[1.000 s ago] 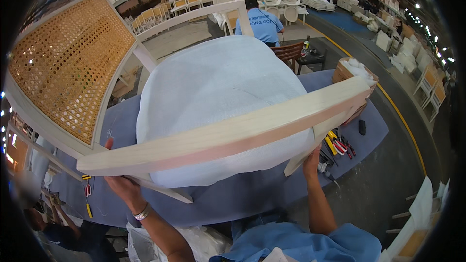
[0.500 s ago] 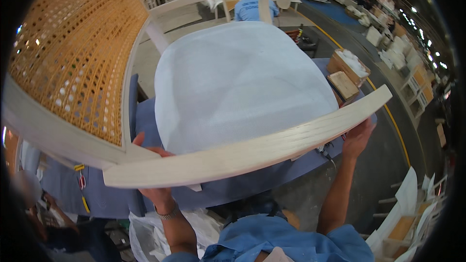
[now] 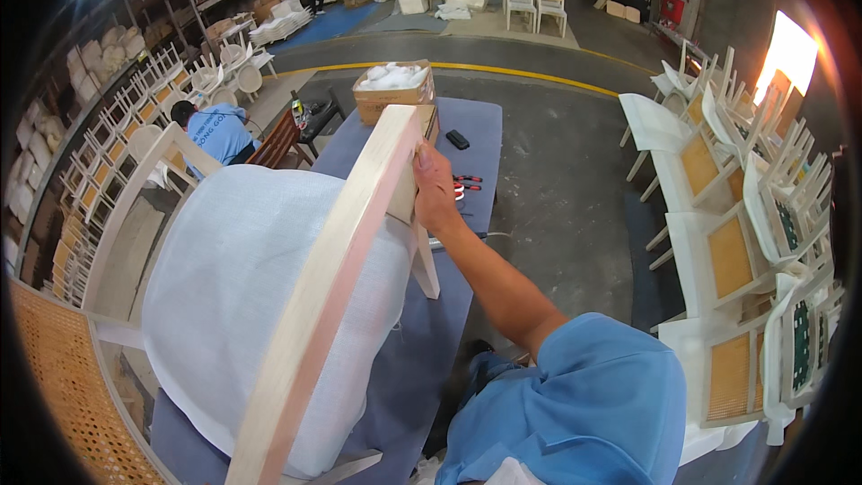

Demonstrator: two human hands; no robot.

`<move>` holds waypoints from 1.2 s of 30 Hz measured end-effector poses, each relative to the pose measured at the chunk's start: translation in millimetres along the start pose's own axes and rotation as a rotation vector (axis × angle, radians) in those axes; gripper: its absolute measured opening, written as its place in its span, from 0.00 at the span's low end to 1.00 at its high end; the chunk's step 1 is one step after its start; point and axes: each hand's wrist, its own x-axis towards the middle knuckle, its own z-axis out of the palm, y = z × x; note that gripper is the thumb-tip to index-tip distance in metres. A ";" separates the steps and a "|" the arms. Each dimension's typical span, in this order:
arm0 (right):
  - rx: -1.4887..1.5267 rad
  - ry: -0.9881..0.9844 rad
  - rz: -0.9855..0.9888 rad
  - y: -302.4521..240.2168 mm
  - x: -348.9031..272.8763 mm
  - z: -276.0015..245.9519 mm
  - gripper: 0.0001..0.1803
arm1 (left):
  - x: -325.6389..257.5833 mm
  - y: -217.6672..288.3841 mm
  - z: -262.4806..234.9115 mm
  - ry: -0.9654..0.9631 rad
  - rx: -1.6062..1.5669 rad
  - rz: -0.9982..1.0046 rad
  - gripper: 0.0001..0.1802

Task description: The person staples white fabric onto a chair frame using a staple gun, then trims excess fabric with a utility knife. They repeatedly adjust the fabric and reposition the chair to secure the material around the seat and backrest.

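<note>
Right hand (image 3: 435, 189) grips the chair (image 3: 269, 305) by its front rail, chair tipped up over the blue-covered table (image 3: 431, 341) w/ white seat pad facing up; left hand not in view; chair lifted, not yet set down.

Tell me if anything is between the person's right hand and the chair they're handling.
Nothing visible. The right hand already grips the pale wooden front rail of the chair, near its far end, above the blue-covered table. The left hand is out of view.
</note>
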 end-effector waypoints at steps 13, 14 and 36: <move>0.199 -0.150 0.335 25.6 -13.1 -27.6 0.41 | 64.5 50.7 76.3 -0.062 0.044 -0.106 0.28; 0.166 -0.197 0.253 36.8 -12.4 -33.9 0.40 | 68.1 54.1 79.6 -0.065 0.047 -0.120 0.28; 0.634 -0.739 0.242 66.3 59.9 -17.6 0.34 | 133.3 97.4 76.9 -0.053 0.118 -0.339 0.27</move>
